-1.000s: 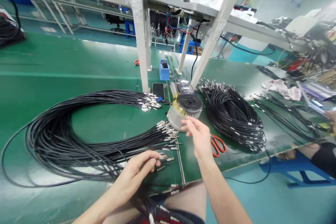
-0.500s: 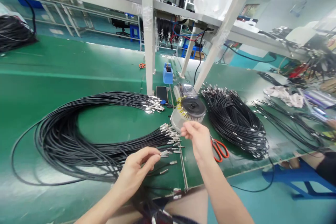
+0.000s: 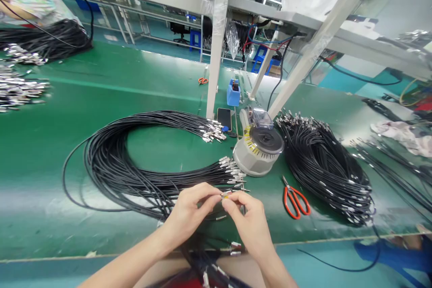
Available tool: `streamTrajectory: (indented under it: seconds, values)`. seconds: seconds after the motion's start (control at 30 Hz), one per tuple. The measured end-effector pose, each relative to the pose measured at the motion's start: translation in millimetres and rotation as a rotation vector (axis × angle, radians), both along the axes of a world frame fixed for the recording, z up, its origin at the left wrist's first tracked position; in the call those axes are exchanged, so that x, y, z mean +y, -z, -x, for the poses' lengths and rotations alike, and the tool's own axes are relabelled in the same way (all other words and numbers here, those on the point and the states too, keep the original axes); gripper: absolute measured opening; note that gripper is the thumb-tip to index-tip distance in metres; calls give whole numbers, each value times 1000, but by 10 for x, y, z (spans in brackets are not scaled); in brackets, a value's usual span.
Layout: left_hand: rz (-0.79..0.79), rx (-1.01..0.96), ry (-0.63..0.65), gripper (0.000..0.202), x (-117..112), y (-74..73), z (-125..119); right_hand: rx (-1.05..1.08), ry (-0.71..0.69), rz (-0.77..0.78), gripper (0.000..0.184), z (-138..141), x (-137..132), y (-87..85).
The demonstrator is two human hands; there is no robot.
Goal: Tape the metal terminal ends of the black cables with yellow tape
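Observation:
Over the near edge of the green bench, my left hand (image 3: 195,207) pinches the metal-tipped end of a black cable (image 3: 223,194). My right hand (image 3: 248,213) meets it, thumb and forefinger closed on a small yellowish piece of tape (image 3: 226,197) at that cable end. The fingers hide most of the joint. Behind my hands curves a bundle of black cables (image 3: 111,162) with silver tips. A round tape dispenser (image 3: 258,155) stands just beyond my right hand. Red-handled scissors (image 3: 295,200) lie to its right. More cables (image 3: 202,258) hang over my lap.
A coiled cable bundle (image 3: 324,166) lies at the right. Near the shelf post (image 3: 218,45) are a phone (image 3: 224,119), a blue tape holder (image 3: 233,93) and small orange scissors (image 3: 203,81). Another cable pile (image 3: 50,40) and a person's arm (image 3: 16,9) are far left.
My right hand has come from beside the tape dispenser to my left hand, and their fingertips now meet at the cable end. The view has swung left, showing more of the far left.

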State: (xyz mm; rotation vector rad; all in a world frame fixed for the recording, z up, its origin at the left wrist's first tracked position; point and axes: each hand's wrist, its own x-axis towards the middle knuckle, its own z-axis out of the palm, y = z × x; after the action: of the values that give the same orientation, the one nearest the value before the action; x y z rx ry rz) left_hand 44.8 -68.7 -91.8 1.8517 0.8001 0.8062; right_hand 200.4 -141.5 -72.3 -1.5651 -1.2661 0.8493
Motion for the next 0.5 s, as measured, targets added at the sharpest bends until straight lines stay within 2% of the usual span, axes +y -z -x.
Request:
streamTrajectory:
  seconds: [0.27, 0.5]
  values:
    - [-99, -39, 46, 17, -11, 3, 22, 49, 31, 80, 20, 13, 10, -90]
    - [-47, -32, 97, 20, -18, -11, 47, 87, 41, 142, 24, 11, 20, -29]
